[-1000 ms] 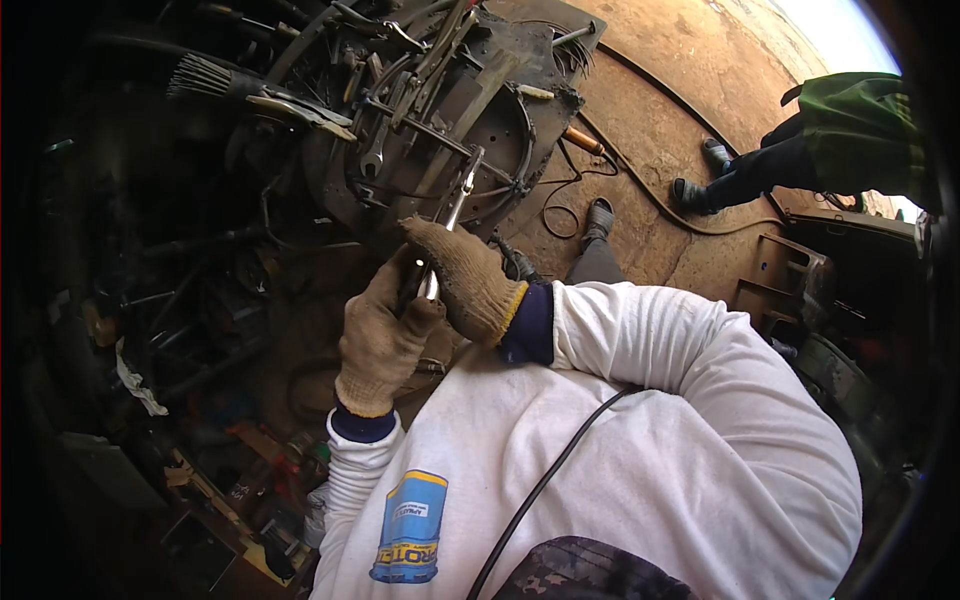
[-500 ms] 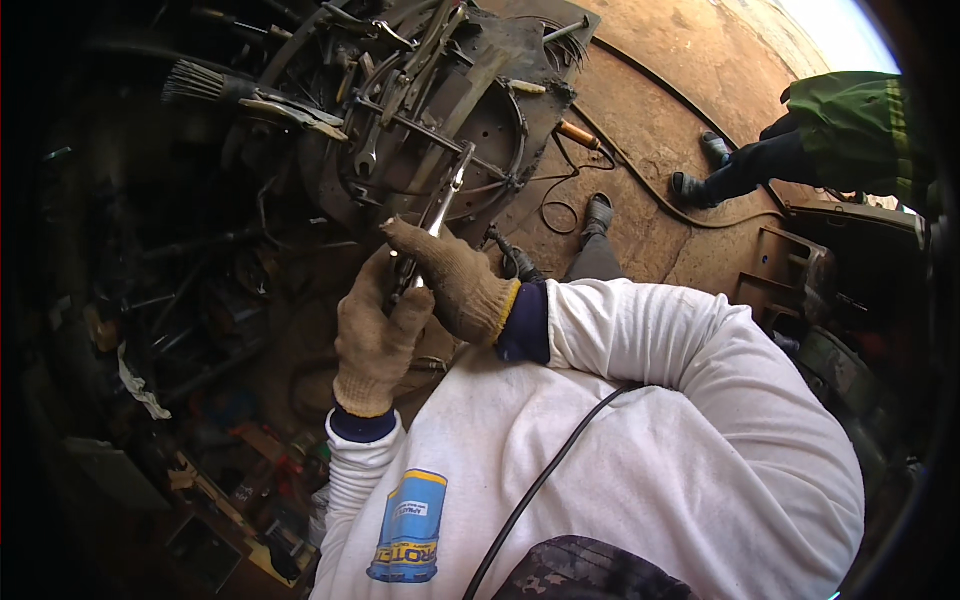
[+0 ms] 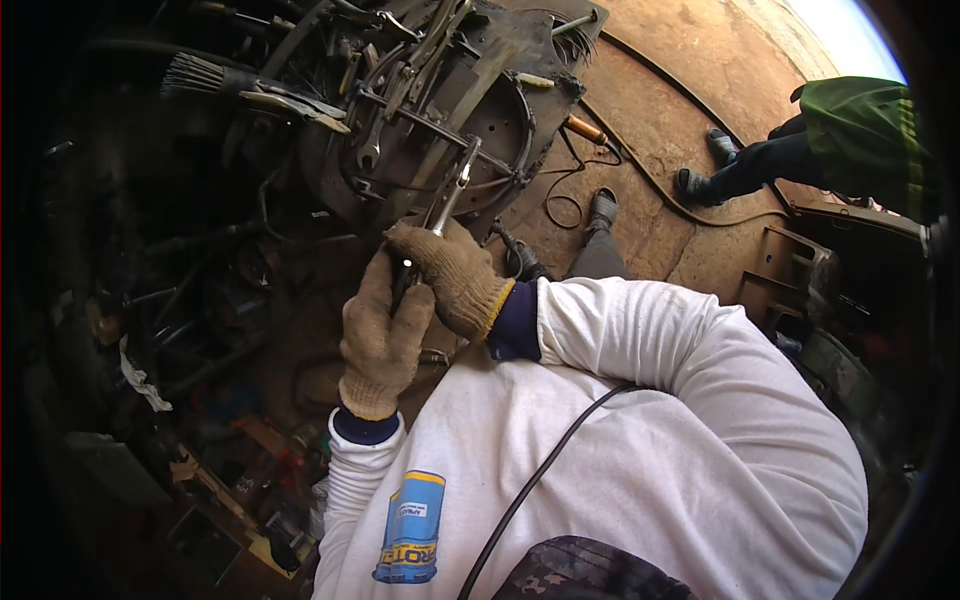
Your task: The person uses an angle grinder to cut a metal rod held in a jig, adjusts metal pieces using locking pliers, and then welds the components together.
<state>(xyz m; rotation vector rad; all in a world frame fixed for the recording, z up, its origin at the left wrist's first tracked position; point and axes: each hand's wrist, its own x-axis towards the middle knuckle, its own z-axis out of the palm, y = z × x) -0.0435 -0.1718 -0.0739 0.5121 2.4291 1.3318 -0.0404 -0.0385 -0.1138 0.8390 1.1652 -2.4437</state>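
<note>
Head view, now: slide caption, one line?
Gloved right hand holds a silver tool, left hand close by, beside a cluttered metal table.

1. Right hand: shifted slightly left in view relative to 1.0 s ago; fingertips now farther left.
2. Shiny metal tool: bright lower length, seen between the gloves 1.0 s and 0.5 s ago, now mostly out of sight there; cause not determinable.
3. Left hand: index finger and thumb also farther left than 1.0 s ago, index finger pointing more upright.
</note>
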